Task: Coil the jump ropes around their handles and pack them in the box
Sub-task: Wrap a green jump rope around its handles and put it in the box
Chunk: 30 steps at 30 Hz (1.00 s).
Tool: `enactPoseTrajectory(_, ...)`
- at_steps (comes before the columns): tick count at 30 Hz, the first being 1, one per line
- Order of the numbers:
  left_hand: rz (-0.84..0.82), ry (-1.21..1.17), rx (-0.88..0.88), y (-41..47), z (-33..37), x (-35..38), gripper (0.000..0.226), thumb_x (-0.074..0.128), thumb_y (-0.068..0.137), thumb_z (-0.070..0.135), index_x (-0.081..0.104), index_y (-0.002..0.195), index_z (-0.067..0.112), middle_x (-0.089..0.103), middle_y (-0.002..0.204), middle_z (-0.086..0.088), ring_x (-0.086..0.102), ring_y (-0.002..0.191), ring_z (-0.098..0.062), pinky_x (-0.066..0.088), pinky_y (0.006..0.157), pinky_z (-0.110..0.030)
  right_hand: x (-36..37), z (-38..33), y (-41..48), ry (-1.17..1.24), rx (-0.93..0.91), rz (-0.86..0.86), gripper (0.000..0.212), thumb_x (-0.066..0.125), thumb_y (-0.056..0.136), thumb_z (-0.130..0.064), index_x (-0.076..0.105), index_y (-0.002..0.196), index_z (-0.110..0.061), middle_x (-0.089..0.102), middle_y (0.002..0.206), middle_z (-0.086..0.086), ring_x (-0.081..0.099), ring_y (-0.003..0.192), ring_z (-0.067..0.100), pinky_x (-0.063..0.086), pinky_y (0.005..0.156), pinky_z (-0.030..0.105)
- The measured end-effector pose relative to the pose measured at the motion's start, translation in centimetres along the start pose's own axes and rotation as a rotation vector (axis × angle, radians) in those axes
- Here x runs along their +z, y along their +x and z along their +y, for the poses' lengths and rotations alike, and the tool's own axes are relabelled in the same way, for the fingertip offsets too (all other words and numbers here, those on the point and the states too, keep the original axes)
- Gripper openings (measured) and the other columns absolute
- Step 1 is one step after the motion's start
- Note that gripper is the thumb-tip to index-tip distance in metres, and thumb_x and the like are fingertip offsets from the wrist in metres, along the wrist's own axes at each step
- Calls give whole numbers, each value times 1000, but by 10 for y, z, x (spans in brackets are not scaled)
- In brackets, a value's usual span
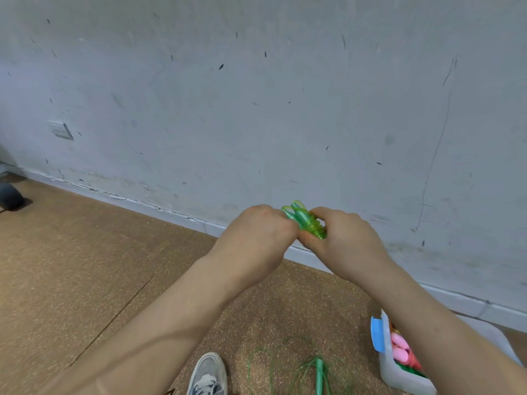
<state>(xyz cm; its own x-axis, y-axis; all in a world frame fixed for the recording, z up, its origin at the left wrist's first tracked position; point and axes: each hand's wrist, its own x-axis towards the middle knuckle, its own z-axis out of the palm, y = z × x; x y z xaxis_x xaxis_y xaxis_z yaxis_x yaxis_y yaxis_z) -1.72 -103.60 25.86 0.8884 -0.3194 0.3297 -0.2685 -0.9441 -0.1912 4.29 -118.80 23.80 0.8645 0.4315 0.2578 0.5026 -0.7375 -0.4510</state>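
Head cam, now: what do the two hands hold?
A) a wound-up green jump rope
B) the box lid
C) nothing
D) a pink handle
A: the left hand and right hand both grip the green jump rope as a wound bundle between them; the pink handles lie in the box.

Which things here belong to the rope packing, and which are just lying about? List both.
Job: coiled green rope, gripped by left hand and right hand; loose green rope on the floor; box holding pink handles.
Lying about: shoe; wall plate; dark object at left edge.
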Motion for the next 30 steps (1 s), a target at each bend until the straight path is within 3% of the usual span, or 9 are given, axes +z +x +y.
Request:
enactPoseTrajectory(2, 9, -107, 38, 1, 0, 1, 11, 57, 87, 13, 66, 87, 21, 65, 79, 2, 58, 72, -22, 45, 63, -36, -2, -2, -3, -123, -34, -62, 32, 55, 86, -56, 60, 100, -28, 66, 86, -2, 61, 89, 26, 41, 62, 33)
enactPoseTrajectory(5, 15, -482, -184, 2, -1, -2, 12, 60, 89, 22, 72, 88, 25, 70, 78, 6, 61, 74, -13, 45, 69, -28, 1, -6, -6, -277, -135, -83, 33, 52, 89, -55, 55, 106, -27, 65, 96, 0, 60, 96, 27, 35, 64, 32)
enactPoseTrajectory(8, 49, -810, -439, 3, 0, -2, 8, 70, 80, 17, 74, 78, 24, 70, 67, 9, 63, 64, -3, 50, 65, -20, 4, -9, -7, -236, -174, -85, 32, 51, 92, -49, 51, 109, -22, 65, 100, 2, 60, 98, 27, 36, 66, 33)
enactPoseTrajectory(11, 29, -981, -538, 5, 0, -1, 7, 72, 77, 11, 74, 75, 18, 69, 60, 0, 63, 53, -9, 53, 59, -24, 8, -13, -10, -138, -139, -87, 46, 52, 85, -64, 52, 108, -24, 65, 99, -1, 60, 97, 24, 40, 68, 34)
enactPoseTrajectory(15, -83, -1092, -496, 5, -10, -5, 7, 73, 80, 8, 75, 80, 15, 72, 67, -3, 66, 59, -11, 55, 65, -26, 10, -15, -10, -248, -121, -34, 50, 42, 88, -68, 55, 111, -25, 66, 101, 0, 61, 99, 26, 39, 68, 34)
enactPoseTrajectory(19, -104, -799, -347, 2, -13, -12, 8, 75, 77, 16, 77, 79, 23, 72, 72, 13, 66, 72, 3, 54, 73, -25, 9, -18, -11, -277, -184, -29, 36, 41, 93, -55, 58, 108, -27, 65, 102, -2, 60, 101, 26, 34, 65, 33)
enactPoseTrajectory(24, -25, -905, -363, 0, -16, -19, 6, 81, 72, 20, 78, 74, 24, 70, 64, 14, 61, 61, 6, 45, 61, -13, 0, -20, -10, -112, -225, -105, 19, 53, 91, -41, 57, 101, -25, 62, 100, -3, 55, 100, 22, 36, 72, 33)
enactPoseTrajectory(28, -24, -945, -390, 1, -27, -25, 14, 84, 68, 31, 76, 69, 20, 66, 57, 4, 55, 55, -5, 42, 56, -21, -1, -17, -12, 127, -276, -185, 24, 63, 88, -33, 59, 111, -27, 64, 102, -8, 56, 97, 16, 44, 84, 35)
enactPoseTrajectory(30, -55, -1126, -443, 0, -34, -25, 18, 83, 67, 31, 75, 70, 15, 66, 60, -5, 54, 56, -11, 43, 55, -22, -4, -17, -13, 275, -285, -207, 29, 67, 87, -27, 55, 113, -26, 65, 98, -11, 57, 90, 12, 45, 82, 35)
